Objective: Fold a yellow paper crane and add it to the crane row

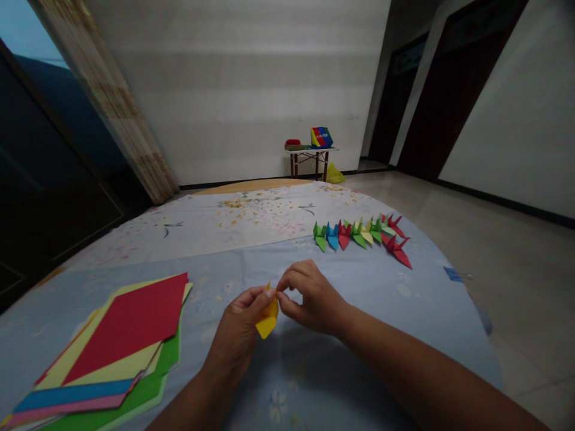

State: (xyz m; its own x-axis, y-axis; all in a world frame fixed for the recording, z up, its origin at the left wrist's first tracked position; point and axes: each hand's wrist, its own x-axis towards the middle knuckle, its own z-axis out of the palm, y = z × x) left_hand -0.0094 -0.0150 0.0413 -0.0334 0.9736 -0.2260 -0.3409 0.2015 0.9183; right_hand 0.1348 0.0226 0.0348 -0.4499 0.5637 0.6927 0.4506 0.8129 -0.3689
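Note:
A small folded piece of yellow paper [267, 320] is held up over the near middle of the table. My left hand [245, 317] pinches it between thumb and fingers, with its wide end pointing down toward me. From the other side, my right hand [312, 296] has thumb and forefinger pressed together at the paper's upper right edge. The exact spot the right fingertips grip is partly hidden. Beyond my right hand stand several origami cranes [344, 234] in green, blue, red and yellow, bunched in a row.
A stack of coloured paper sheets [135, 320], red on top, lies at the left. Pale flowered cloths cover the round table [215, 269]. By the far wall, a small table [309, 151] carries a multicoloured box [321, 137]. A blue strip [453, 274] is at the right edge.

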